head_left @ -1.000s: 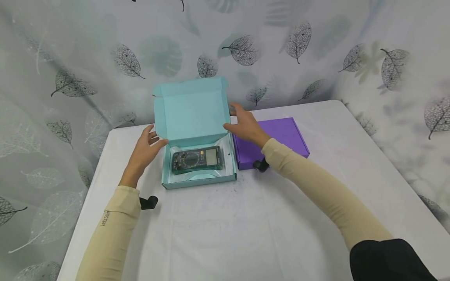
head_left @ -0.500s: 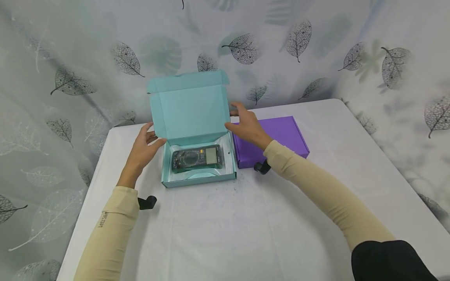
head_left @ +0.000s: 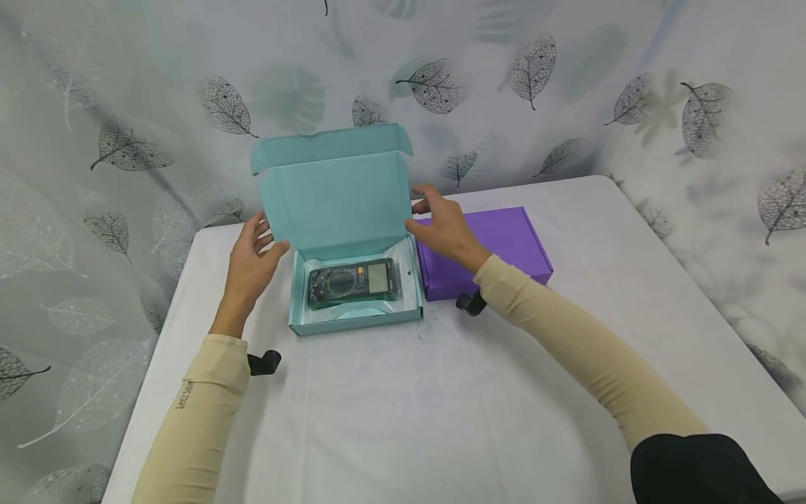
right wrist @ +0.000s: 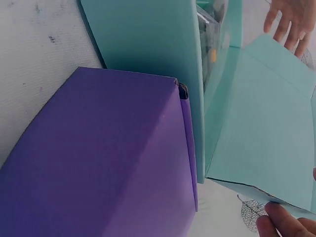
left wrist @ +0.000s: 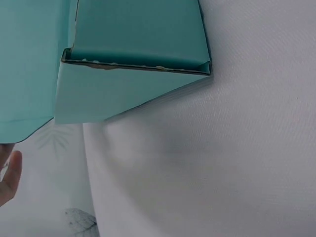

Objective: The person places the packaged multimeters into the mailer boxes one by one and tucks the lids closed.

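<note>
A teal cardboard box (head_left: 355,324) stands with its lid (head_left: 340,199) raised toward the back. Inside, a dark multimeter (head_left: 352,282) lies wrapped in clear plastic. My left hand (head_left: 248,273) is at the lid's left edge, fingers spread and loosely bent, thumb apart from the lid. In the left wrist view, its fingertips (left wrist: 11,173) show right at the lid's corner. My right hand (head_left: 446,227) holds the lid's right edge, thumb in front and fingers behind; in the right wrist view, its fingers (right wrist: 284,220) are against the lid's outer face.
A closed purple box (head_left: 497,241) lies directly against the teal box's right side. Both sit near the back edge of a white-covered table (head_left: 390,413). A leaf-patterned curtain (head_left: 491,91) hangs behind and at both sides.
The lid has tipped further back and its flaps have spread. My left hand has drawn slightly left, its thumb coming off the lid. The right hand has barely moved.
</note>
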A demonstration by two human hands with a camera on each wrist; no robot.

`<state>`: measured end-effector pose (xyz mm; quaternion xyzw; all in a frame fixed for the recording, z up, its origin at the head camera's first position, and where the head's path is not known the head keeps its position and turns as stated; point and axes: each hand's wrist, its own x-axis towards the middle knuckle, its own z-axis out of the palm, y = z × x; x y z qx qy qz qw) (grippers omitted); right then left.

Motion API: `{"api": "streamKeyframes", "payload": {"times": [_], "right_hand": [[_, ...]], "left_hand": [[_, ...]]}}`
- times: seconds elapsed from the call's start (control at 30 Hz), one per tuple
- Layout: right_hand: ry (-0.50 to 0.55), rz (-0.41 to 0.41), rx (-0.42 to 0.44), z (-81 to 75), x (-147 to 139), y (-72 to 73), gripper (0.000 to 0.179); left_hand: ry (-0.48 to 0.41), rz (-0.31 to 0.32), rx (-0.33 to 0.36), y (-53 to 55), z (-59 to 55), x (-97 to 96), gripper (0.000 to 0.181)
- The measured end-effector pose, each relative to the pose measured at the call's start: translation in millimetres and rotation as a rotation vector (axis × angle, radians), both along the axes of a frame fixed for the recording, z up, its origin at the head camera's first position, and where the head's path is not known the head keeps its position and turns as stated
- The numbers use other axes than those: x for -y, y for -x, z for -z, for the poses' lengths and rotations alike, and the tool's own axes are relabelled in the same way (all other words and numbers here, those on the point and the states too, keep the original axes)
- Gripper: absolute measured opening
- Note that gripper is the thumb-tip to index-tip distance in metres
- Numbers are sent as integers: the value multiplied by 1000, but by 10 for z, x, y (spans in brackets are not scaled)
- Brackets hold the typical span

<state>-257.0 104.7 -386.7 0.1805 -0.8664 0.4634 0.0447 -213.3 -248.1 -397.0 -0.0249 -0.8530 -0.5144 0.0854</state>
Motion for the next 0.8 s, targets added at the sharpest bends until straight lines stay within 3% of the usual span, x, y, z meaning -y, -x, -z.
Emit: {"api": "streamKeyframes", "payload": {"times": [0.4, 0.57, 0.8], "right_hand": [[-4, -16, -26, -12, -23, -62, 51], [-23, -13, -80, -10, -19, -86, 42], [-31, -16, -91, -26, -19, -97, 42]], "left_hand": [[19, 15, -44, -53, -9, 6, 69], [46, -2, -43, -76, -24, -15, 58], [69, -12, -58, -77, -19, -23, 50]]}}
